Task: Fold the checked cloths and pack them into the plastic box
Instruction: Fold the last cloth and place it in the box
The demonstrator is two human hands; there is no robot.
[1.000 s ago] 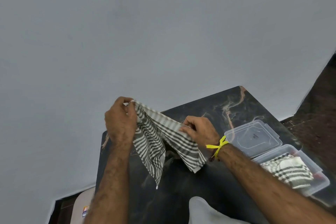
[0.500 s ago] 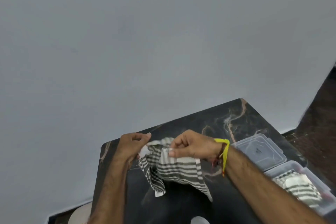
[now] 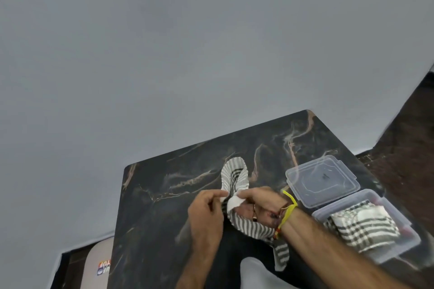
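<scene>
Both hands hold one grey-and-white checked cloth (image 3: pixel 235 175) above the dark marble table (image 3: pixel 164 195). My left hand (image 3: pixel 205 214) pinches a corner of it, and my right hand (image 3: pixel 260 204), with a yellow thread on the wrist, grips it just beside. One end of the cloth loops up toward the far side; the other hangs under my right wrist. At the right stands a clear plastic box (image 3: pixel 413 243) with a folded checked cloth (image 3: pixel 361 225) inside. Its clear lid (image 3: pixel 323 180) lies open behind it.
The table stands against a pale grey wall (image 3: pixel 187 54). Dark floor (image 3: pixel 411 136) shows at the right. A pale object with a printed label (image 3: pixel 98 263) sits below the table's left edge. Something grey (image 3: pixel 256 274) lies at the near edge.
My hands have come close together and dropped toward the table, bunching the cloth that was stretched between them. The view has tilted and shifted slightly.
</scene>
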